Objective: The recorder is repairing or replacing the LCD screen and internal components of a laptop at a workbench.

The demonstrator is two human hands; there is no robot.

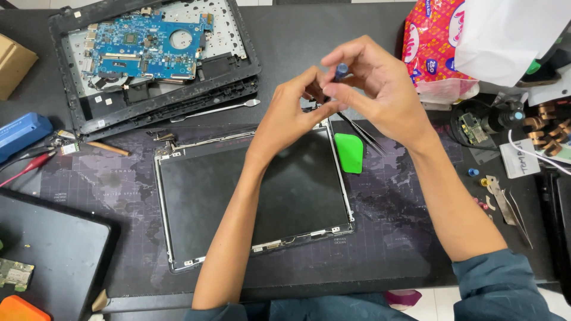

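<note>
My right hand (380, 89) pinches the blue cap of a small screwdriver (341, 71) held upright over the top right corner of a bare laptop screen panel (196, 196). My left hand (291, 110) has its fingertips closed around the lower shaft of the same screwdriver, at the panel's corner hinge. The screen panel lies flat on a dark map-printed mat (392, 202). The screwdriver's tip is hidden behind my fingers. Black tweezers (363, 134) lie just under my right hand.
An opened laptop base with a blue circuit board (146, 44) lies at the back left, a metal spudger (217, 110) before it. A green plastic pry tool (349, 153) sits right of the panel. Red snack bag (431, 47), tweezers and small parts (505, 202) crowd the right.
</note>
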